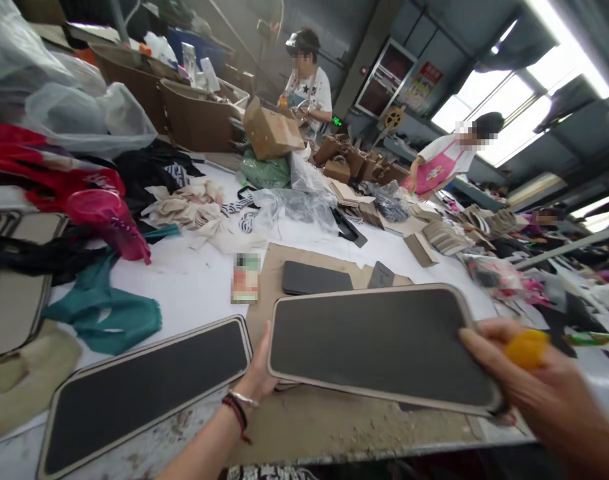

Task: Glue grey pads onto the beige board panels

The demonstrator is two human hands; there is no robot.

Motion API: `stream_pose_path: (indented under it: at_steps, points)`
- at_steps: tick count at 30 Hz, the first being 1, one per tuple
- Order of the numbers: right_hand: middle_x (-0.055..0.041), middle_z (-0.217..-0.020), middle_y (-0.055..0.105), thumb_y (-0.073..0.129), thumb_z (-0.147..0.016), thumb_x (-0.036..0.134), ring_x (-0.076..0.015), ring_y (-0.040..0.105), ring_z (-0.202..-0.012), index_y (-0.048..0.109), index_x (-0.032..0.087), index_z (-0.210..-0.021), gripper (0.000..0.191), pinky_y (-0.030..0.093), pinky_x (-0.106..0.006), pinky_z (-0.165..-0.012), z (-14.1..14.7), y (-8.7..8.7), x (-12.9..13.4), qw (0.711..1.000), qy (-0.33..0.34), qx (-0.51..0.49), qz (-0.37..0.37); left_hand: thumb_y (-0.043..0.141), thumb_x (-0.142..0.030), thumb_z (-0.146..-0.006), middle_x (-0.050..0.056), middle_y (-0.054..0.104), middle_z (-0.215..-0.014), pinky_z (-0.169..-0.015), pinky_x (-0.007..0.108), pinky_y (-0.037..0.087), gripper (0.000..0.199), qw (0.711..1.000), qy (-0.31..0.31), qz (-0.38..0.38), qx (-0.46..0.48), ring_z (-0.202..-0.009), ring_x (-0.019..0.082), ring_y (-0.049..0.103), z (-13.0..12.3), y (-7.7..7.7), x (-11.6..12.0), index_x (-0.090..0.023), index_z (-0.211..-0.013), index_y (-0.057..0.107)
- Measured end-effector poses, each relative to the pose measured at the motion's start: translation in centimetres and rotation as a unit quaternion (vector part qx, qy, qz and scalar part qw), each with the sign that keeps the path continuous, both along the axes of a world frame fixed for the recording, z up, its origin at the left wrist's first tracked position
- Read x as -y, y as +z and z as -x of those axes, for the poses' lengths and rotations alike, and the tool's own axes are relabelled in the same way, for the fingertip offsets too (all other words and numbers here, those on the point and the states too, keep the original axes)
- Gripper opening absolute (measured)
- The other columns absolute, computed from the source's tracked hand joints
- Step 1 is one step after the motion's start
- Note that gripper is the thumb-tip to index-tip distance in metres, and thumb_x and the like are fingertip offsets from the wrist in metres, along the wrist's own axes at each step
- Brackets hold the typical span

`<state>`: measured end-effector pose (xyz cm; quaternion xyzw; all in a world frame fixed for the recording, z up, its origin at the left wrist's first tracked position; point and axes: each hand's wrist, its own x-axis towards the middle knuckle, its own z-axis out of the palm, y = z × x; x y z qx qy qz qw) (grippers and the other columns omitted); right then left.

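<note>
A dark rectangular panel with a light rim (374, 340) is held up over the table by both hands. My left hand (259, 367) grips its left end, wearing a bracelet and cords at the wrist. At the right end, my right hand (514, 367) has its thumb on the panel's face, and something orange-yellow (527, 349) shows at its fingers. A similar dark panel (149, 393) lies on the table at the left, seemingly on another. Behind the held panel, a dark grey plate (317, 278) and a smaller grey piece (381, 275) rest on brown card (279, 260).
Teal cloth (109, 307), a pink container (107, 217) and stacked light panels (14, 287) are at the left. Scraps, plastic bags and a cardboard box (271, 130) lie farther back. Two people stand beyond, one in a pink apron (439, 167). The table's front edge (384, 457) is near.
</note>
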<state>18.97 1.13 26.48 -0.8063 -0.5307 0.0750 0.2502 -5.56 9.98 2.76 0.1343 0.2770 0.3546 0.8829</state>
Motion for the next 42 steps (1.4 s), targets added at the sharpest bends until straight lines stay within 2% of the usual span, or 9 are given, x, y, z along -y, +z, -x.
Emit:
stream_pose_path:
  at_steps: [3, 7, 9, 11, 15, 18, 26, 34, 42]
  points:
    - [0.0014, -0.059, 0.050, 0.050, -0.073, 0.056, -0.0147, 0.048, -0.054, 0.050, 0.021, -0.069, 0.035, 0.040, -0.026, -0.052, -0.6, -8.7, -1.2, 0.993, 0.004, -0.112, 0.042, 0.042, -0.055, -0.082, 0.012, 0.070, -0.087, -0.084, 0.039, 0.050, 0.054, 0.994, 0.027, 0.085, -0.057, -0.088, 0.025, 0.065, 2.9, -0.8, -0.9, -0.010, -0.104, 0.061]
    - [0.0036, -0.055, 0.045, 0.050, -0.069, 0.057, -0.0128, 0.043, -0.054, 0.045, 0.020, -0.063, 0.038, 0.039, -0.026, -0.055, -3.4, -21.1, -0.5, 0.982, 0.012, -0.179, 0.062, 0.060, -0.046, -0.076, 0.011, 0.071, -0.084, -0.080, 0.034, 0.051, 0.040, 0.989, -0.010, 0.042, -0.140, -0.087, 0.023, 0.065, 3.5, -2.5, -0.2, -0.010, -0.094, 0.064]
    - [0.0038, -0.055, 0.045, 0.050, -0.067, 0.056, -0.0124, 0.042, -0.054, 0.045, 0.020, -0.062, 0.037, 0.038, -0.026, -0.055, -4.7, -24.9, 0.3, 0.975, -0.007, -0.212, 0.068, 0.071, -0.037, -0.067, 0.010, 0.071, -0.083, -0.080, 0.032, 0.051, 0.034, 0.983, -0.015, 0.003, -0.181, -0.087, 0.023, 0.065, 3.0, -3.1, 0.4, -0.011, -0.088, 0.065]
    - [0.0043, -0.053, 0.043, 0.049, -0.066, 0.055, -0.0121, 0.041, -0.052, 0.045, 0.020, -0.062, 0.035, 0.037, -0.025, -0.052, -5.8, -26.8, 1.0, 0.962, -0.028, -0.256, 0.088, 0.076, -0.034, -0.059, 0.009, 0.071, -0.081, -0.079, 0.032, 0.051, 0.036, 0.975, -0.015, -0.025, -0.220, -0.086, 0.023, 0.065, 2.4, -3.4, 0.8, -0.011, -0.084, 0.065]
    - [0.0057, -0.045, 0.039, 0.051, -0.065, 0.051, -0.0114, 0.040, -0.046, 0.043, 0.021, -0.060, 0.032, 0.033, -0.023, -0.046, -6.8, -27.7, 1.9, 0.924, -0.032, -0.349, 0.155, 0.078, -0.038, -0.053, 0.008, 0.071, -0.077, -0.077, 0.033, 0.051, 0.041, 0.960, -0.016, -0.049, -0.276, -0.085, 0.024, 0.065, 1.6, -3.3, 1.2, -0.011, -0.080, 0.065]
    - [0.0027, -0.049, 0.048, 0.056, -0.061, 0.040, -0.0121, 0.045, -0.049, 0.047, 0.019, -0.058, 0.023, 0.036, -0.023, -0.048, -6.9, -27.7, 1.9, 0.909, -0.006, -0.377, 0.175, 0.078, -0.039, -0.052, 0.008, 0.071, -0.077, -0.076, 0.032, 0.050, 0.041, 0.951, -0.011, -0.053, -0.305, -0.086, 0.024, 0.064, 1.3, -3.1, 1.3, -0.011, -0.079, 0.065]
    - [-0.0002, -0.054, 0.056, 0.055, -0.060, 0.030, -0.0144, 0.052, -0.055, 0.049, 0.018, -0.054, 0.014, 0.040, -0.022, -0.052, -7.3, -27.7, 1.5, 0.915, 0.010, -0.363, 0.177, 0.077, -0.039, -0.053, 0.007, 0.071, -0.077, -0.076, 0.033, 0.050, 0.039, 0.934, 0.001, -0.061, -0.352, -0.085, 0.024, 0.064, 0.8, -3.0, 2.2, -0.013, -0.079, 0.065]
    - [0.0010, -0.048, 0.048, 0.054, -0.058, 0.039, -0.0132, 0.046, -0.049, 0.043, 0.020, -0.050, 0.023, 0.034, -0.023, -0.047, -8.1, -29.1, 1.7, 0.923, 0.023, -0.339, 0.180, 0.077, -0.038, -0.052, 0.007, 0.070, -0.073, -0.077, 0.034, 0.048, 0.041, 0.928, 0.030, -0.061, -0.366, -0.084, 0.024, 0.063, 0.2, -2.4, 2.7, -0.011, -0.079, 0.065]
    - [0.0014, -0.045, 0.045, 0.054, -0.055, 0.046, -0.0130, 0.040, -0.046, 0.043, 0.021, -0.048, 0.028, 0.032, -0.025, -0.047, -8.2, -29.6, 1.9, 0.932, 0.017, -0.319, 0.174, 0.075, -0.039, -0.055, 0.008, 0.069, -0.071, -0.074, 0.035, 0.048, 0.039, 0.929, 0.028, -0.066, -0.363, -0.076, 0.022, 0.064, 0.5, -3.4, 2.9, -0.010, -0.079, 0.064]
